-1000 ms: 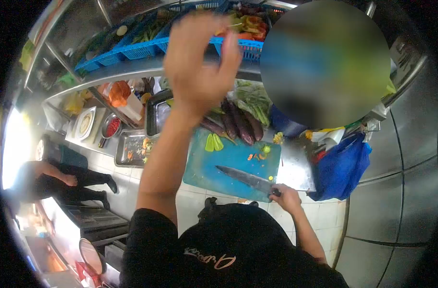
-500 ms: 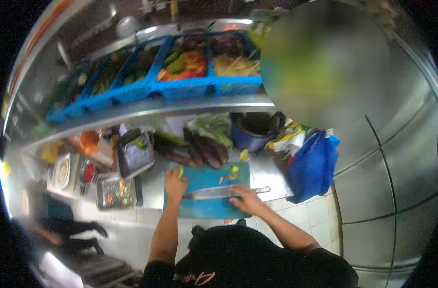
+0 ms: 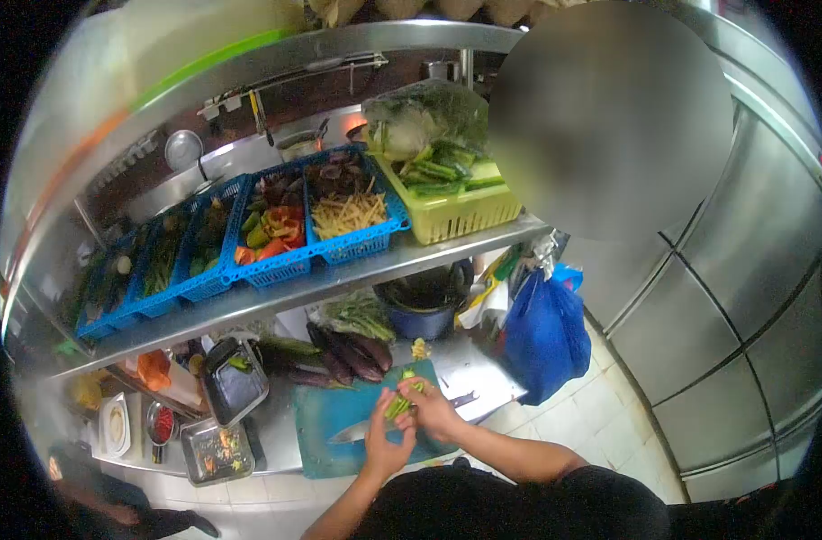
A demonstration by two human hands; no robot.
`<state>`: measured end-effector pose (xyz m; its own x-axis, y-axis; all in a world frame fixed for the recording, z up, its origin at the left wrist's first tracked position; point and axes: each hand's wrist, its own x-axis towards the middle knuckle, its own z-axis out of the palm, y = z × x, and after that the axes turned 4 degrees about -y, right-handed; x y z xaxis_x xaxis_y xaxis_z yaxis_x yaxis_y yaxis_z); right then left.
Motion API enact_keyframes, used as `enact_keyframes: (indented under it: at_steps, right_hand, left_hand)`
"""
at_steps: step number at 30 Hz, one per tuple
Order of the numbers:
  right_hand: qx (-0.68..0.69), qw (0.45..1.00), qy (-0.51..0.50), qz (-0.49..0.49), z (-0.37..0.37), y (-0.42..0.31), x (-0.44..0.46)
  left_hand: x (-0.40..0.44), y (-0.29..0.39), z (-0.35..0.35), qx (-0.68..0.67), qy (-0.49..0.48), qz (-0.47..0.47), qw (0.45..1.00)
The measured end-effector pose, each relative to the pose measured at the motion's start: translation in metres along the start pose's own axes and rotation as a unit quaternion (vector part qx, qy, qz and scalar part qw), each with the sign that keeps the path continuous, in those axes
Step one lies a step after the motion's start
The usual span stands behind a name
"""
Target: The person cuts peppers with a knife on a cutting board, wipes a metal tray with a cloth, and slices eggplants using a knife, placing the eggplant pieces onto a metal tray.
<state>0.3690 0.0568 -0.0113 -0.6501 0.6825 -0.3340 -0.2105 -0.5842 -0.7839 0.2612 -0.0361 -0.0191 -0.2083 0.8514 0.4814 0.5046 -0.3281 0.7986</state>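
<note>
My left hand (image 3: 387, 443) and my right hand (image 3: 436, 417) meet above the teal cutting board (image 3: 325, 414), their fingers closed around cut green vegetable pieces (image 3: 398, 407). I cannot tell the exact kind of vegetable. A large kitchen knife (image 3: 349, 434) lies flat on the board beneath my hands, blade to the left. Its middle is hidden by my hands. Another bit of green shows at the board's far edge, just beyond my fingers. Behind the board lie purple eggplants (image 3: 357, 355).
On the shelf above stand blue baskets (image 3: 289, 270) of vegetables and a yellow-green basket (image 3: 465, 216). Metal trays (image 3: 216, 453) are at left, a blue pot (image 3: 420, 319) behind, a blue bag (image 3: 548, 337) at right. Another person (image 3: 105, 490) is at lower left.
My hands have come together over the board, and my right hand has left the knife, which now lies on the board. The view has turned, showing more shelf.
</note>
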Motion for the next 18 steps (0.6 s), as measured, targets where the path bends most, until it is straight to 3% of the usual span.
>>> enact_keyframes:
  at_steps: [3,4,5,6,7,8,9,11,13,15,16,18]
  right_hand:
    - [0.039,0.993,-0.023,-0.11,0.016,-0.054,-0.023]
    - [-0.067,0.96,-0.017,-0.271,0.019,-0.081,-0.029]
    - [-0.168,0.892,-0.012,-0.42,0.02,-0.112,-0.037]
    - [-0.277,0.798,0.064,-0.532,0.019,-0.145,-0.045]
    - [-0.501,0.548,0.211,-0.635,0.03,-0.189,-0.065]
    - [-0.392,0.499,0.111,-0.765,0.039,-0.226,-0.053]
    - [-0.425,0.412,0.15,-0.792,0.044,-0.252,-0.049]
    - [-0.515,0.373,0.143,-0.758,0.067,-0.301,-0.036]
    - [-0.762,0.378,0.161,-0.501,0.084,-0.317,-0.021]
    - [-0.76,0.481,0.14,-0.415,0.076,-0.321,-0.001]
    - [-0.781,0.425,0.152,-0.431,0.066,-0.327,0.007]
    - [-0.747,0.323,0.124,-0.567,0.064,-0.329,0.005]
  left_hand:
    - [0.006,0.003,-0.015,-0.015,0.042,0.059,0.997]
    - [0.01,0.002,-0.023,-0.004,0.052,0.058,0.997]
    - [0.011,0.002,-0.029,0.008,0.063,0.054,0.996]
    - [0.01,-0.001,-0.031,0.016,0.07,0.039,0.997]
    - [0.01,-0.003,-0.031,0.055,0.045,0.029,0.997]
    - [0.007,-0.005,-0.033,0.1,0.026,0.007,0.995]
    - [0.004,-0.006,-0.033,0.075,-0.006,-0.026,0.997]
    - [-0.012,-0.019,-0.019,0.086,-0.027,-0.033,0.995]
    - [-0.026,-0.022,-0.013,0.067,-0.036,-0.047,0.996]
    - [-0.035,-0.022,-0.015,0.046,-0.064,-0.083,0.993]
    - [-0.042,-0.024,-0.018,0.048,-0.04,-0.097,0.993]
    - [-0.055,-0.035,-0.019,0.051,-0.003,-0.12,0.991]
